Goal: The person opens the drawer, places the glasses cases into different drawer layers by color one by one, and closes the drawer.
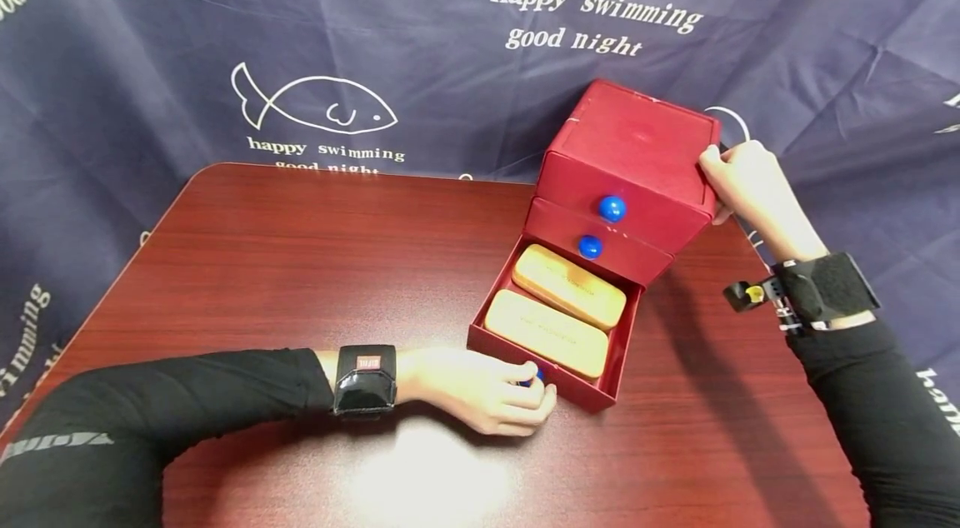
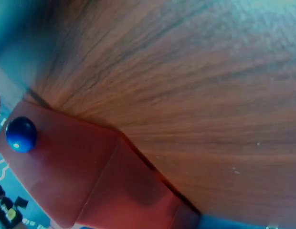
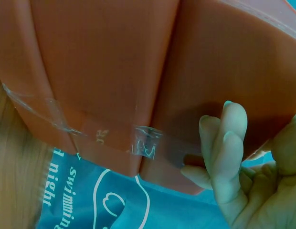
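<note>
Left hand (image 1: pixel 480 386): fingers pinch the blue knob (image 1: pixel 534 376) of the bottom drawer (image 1: pixel 555 361), which stands pulled out
Right hand (image 1: pixel 742 178): fingers lie together, fairly straight, against the back right corner of the red drawer box (image 1: pixel 637 145)
Drawer contents: two tan cases (image 1: pixel 558 311) side by side
Box: on the counter (image 1: pixel 300 261) (far right side), upper two drawers closed

The head view looks forward and down from above onto the dark red wooden counter (image 1: pixel 300 261) and the red three-drawer box (image 1: pixel 622 178). The left wrist view sits low and very close, facing along the counter (image 2: pixel 195 86) toward the box (image 2: pixel 90 181). The right wrist view presses close against the box's side (image 3: pixel 114 71). All three share the box.
</note>
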A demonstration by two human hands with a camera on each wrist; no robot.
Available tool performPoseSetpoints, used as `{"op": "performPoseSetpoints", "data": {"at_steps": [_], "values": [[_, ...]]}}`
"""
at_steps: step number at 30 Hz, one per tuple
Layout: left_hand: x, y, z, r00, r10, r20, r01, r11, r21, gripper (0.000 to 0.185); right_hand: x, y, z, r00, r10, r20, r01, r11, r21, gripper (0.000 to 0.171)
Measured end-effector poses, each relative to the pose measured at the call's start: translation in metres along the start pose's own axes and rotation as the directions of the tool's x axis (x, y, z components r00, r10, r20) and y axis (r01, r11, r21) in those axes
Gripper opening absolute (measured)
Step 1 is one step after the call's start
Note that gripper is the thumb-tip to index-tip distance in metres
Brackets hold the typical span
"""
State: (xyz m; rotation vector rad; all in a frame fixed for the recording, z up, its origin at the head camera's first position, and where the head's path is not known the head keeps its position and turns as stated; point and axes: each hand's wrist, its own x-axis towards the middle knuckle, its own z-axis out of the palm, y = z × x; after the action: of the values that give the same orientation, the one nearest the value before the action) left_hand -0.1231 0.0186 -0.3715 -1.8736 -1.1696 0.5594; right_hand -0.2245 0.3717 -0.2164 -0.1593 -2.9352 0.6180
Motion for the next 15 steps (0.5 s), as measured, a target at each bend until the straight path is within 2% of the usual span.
{"op": "performPoseSetpoints", "data": {"at_steps": [8,15], "values": [[0.0007,0.0076,0.004,0.995,-0.081,0.062,0.083,0.996,-0.026,0.033,0.0002,0.0011,0.0008,1.0,-0.012,-0.018,0.012,1.0,-0.007,0.054],[0.0035,0.009,0.0076,0.991,-0.102,0.084,0.105,0.994,-0.036,0.033,0.0008,0.0009,0.0008,1.0,-0.016,-0.018,0.016,1.0,-0.004,0.054]]}}
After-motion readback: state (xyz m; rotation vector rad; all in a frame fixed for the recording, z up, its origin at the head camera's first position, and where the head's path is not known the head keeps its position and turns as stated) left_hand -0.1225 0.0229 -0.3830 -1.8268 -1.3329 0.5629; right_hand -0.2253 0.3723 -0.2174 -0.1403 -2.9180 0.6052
